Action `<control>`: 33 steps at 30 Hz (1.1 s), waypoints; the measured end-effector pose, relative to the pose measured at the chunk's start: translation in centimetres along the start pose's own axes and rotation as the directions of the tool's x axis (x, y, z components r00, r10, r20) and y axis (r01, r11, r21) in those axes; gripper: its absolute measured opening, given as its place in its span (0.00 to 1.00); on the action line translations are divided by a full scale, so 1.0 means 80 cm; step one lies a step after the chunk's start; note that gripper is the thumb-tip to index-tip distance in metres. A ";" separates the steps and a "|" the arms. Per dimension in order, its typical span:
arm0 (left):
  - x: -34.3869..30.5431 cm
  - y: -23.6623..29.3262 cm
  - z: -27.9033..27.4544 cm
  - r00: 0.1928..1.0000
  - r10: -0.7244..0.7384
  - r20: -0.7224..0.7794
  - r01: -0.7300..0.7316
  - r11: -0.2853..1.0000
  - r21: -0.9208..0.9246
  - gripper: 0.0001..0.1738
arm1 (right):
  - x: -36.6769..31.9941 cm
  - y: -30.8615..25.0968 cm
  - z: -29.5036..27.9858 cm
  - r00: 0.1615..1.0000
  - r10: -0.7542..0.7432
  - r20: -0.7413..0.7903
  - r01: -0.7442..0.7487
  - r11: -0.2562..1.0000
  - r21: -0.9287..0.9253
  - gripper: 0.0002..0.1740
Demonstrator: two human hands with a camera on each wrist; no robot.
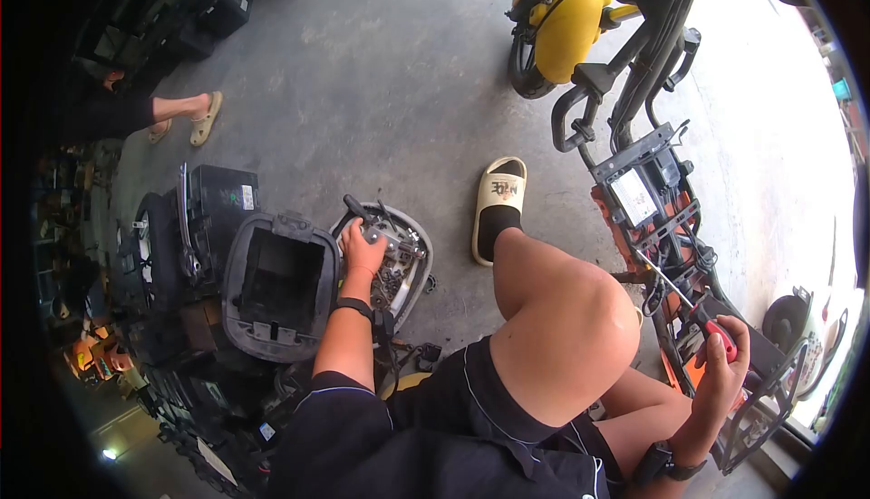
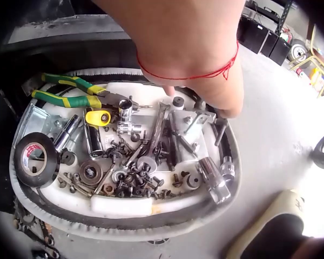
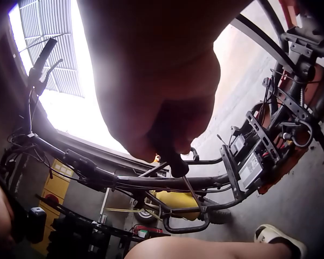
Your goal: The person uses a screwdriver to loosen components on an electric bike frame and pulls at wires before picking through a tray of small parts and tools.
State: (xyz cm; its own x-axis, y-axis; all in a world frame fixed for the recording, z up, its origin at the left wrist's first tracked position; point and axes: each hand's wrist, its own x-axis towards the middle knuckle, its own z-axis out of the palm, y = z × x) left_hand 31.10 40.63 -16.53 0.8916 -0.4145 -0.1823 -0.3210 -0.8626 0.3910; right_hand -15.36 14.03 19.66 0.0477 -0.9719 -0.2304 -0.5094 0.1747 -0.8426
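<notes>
My left hand [image 1: 363,251] reaches over a shallow padded tray [image 2: 124,233], at its far right side in the left wrist view. Its fingertips are mostly hidden; I cannot tell whether they hold anything. Inside lie loose screws [image 2: 132,181], sockets [image 2: 213,181], green-and-yellow pliers [image 2: 70,101] and a roll of black tape [image 2: 36,160]. My right hand [image 1: 720,368] grips a screwdriver [image 1: 722,343] by its red and black handle. The shaft points toward the stripped scooter frame [image 1: 666,227]. In the right wrist view the dark handle [image 3: 176,165] sticks out below the fingers.
A black open storage bin [image 1: 281,272] stands left of the tray, with black boxes [image 1: 227,193] beyond. The scooter's yellow front fender [image 1: 571,32] is at the upper right. My slippered foot [image 1: 501,195] stands between tray and scooter. Another person's leg [image 1: 179,107] shows at far left.
</notes>
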 end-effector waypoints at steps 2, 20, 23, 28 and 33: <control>0.016 -0.011 0.009 0.998 -0.018 -0.059 0.015 0.999 -0.049 0.38 | 0.001 -0.002 0.003 1.000 0.008 0.007 -0.008 1.000 0.000 0.15; 0.070 0.021 0.046 0.978 -0.044 -0.205 -0.030 0.939 -0.344 0.17 | 0.007 0.014 0.014 0.997 -0.036 0.068 0.035 0.999 0.013 0.16; 0.034 0.069 0.013 0.986 -0.026 -0.164 -0.023 0.957 -0.290 0.15 | 0.009 0.028 0.010 0.995 -0.065 0.078 0.066 0.998 -0.004 0.15; -0.036 0.119 -0.009 0.861 0.456 -0.224 -0.484 0.871 -0.086 0.14 | 0.015 0.048 0.005 0.984 -0.159 0.079 0.166 0.982 -0.092 0.16; -0.061 0.129 0.002 0.868 0.448 -0.212 -0.491 0.835 -0.247 0.15 | 0.005 0.032 0.013 0.984 -0.007 0.178 0.022 0.996 -0.083 0.19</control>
State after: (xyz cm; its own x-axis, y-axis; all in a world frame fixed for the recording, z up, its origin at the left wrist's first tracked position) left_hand 23.39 33.67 -11.74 0.6982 -0.6850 0.2081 -0.6271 -0.4449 0.6394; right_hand -15.78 14.29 16.91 0.2037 -0.9294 -0.3077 -0.5776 0.1396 -0.8043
